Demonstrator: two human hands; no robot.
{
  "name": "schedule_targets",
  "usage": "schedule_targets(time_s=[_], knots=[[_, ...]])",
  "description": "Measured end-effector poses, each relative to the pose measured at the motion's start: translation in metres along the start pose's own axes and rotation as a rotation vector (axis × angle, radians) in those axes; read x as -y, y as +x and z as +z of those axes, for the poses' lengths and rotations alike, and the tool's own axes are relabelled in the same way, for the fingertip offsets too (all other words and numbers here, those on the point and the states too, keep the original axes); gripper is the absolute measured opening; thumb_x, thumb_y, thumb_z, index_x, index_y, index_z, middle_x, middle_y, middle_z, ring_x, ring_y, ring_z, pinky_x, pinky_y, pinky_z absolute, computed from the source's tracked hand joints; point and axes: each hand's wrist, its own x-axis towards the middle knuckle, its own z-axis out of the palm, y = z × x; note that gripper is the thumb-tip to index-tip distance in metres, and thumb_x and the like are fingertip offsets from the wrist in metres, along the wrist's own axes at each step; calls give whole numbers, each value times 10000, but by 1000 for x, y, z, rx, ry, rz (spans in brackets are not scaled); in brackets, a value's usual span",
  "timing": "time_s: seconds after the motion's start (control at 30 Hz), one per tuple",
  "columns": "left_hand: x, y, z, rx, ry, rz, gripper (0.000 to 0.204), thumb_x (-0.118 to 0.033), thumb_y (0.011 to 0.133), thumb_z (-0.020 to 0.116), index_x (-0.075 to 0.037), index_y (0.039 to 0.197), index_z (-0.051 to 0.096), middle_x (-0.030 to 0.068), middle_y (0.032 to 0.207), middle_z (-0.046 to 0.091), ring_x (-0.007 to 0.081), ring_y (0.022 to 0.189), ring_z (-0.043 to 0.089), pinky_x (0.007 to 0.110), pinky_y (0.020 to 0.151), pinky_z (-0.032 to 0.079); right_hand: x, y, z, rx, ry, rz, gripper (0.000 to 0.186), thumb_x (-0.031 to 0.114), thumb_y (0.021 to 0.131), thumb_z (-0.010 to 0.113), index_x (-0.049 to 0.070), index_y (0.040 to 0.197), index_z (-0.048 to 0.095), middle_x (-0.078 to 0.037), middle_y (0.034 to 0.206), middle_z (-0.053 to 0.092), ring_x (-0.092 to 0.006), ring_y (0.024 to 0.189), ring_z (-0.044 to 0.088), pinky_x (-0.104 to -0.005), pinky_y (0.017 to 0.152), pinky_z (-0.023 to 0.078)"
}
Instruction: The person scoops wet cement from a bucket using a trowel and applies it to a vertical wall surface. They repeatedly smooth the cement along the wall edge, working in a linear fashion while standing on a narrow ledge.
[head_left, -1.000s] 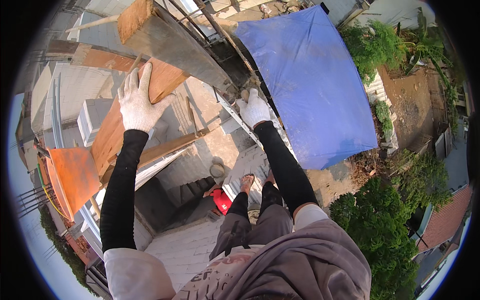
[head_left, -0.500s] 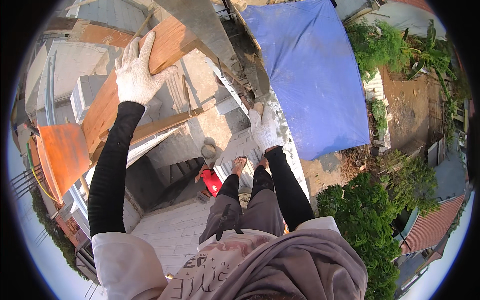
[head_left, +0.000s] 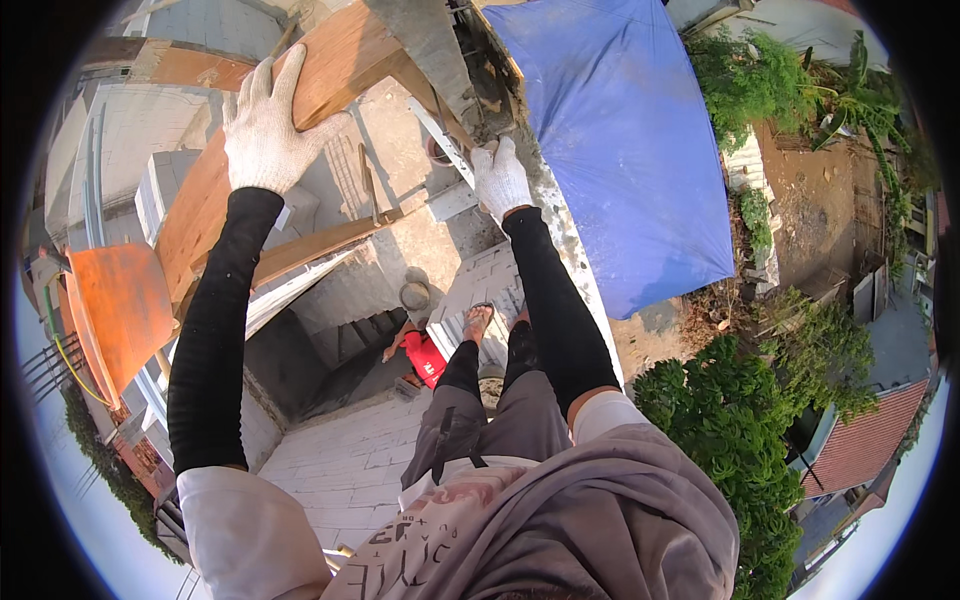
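Note:
My left hand, in a white knit glove, rests with spread fingers on a wide reddish-brown wooden board. The board slants up to the right, close to a grey panel. My right hand, gloved too, is at the narrow wall top, beside a white strip. Its fingers are curled; what they hold, if anything, is hidden. A blue tarpaulin lies just right of that hand.
My feet are on pale blockwork high up. Below, a person in a red shirt is near a round bucket. An orange tub stands at left. Trees and a tiled roof lie far below at right.
My right hand has moved forward and slightly left along the wall top, and its fingers have curled. My left hand has shifted slightly, still on the board.

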Motion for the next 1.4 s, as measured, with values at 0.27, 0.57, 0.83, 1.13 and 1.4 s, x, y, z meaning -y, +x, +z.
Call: schedule_targets(time_s=[0.27,0.57,0.83,1.13,1.4], knots=[[-9,6,-3,3,0,29,1024,-661,798,829,-217,1636,444,225,1556,534,410,1466,488,643,1219,337,22,35,-84,274,238,33,649,407,974,692,-14,1446,544,-219,1048,742,-307,845,744,-415,759,579],[4,-7,0,-2,-15,2,1031,-699,801,807,-264,1651,417,215,1573,525,407,1480,479,656,1226,324,-24,-79,-67,-54,-315,-176,607,404,999,669,-10,1426,544,-334,1151,722,-481,1044,727,-546,881,577],[-7,8,7,-45,-48,37,1037,-747,791,782,-281,1646,427,213,1582,512,395,1474,485,645,1210,341,4,43,-58,87,-162,-125,588,396,1004,689,-19,1396,551,-339,1144,725,-478,1104,714,-514,921,559],[-14,1,-13,26,-41,-8,1057,-619,774,856,-202,1645,427,229,1549,529,404,1454,488,615,1201,345,-84,-186,-184,186,196,243,651,357,1020,674,-10,1529,498,-179,1166,726,-284,1037,705,-392,905,543],[-10,0,-14,66,10,-23,1063,-580,777,869,-204,1656,405,249,1560,509,412,1463,478,607,1214,328,-39,-68,-198,-77,439,72,477,351,1067,618,48,1431,558,7,791,565,-70,575,519,-270,522,441]])
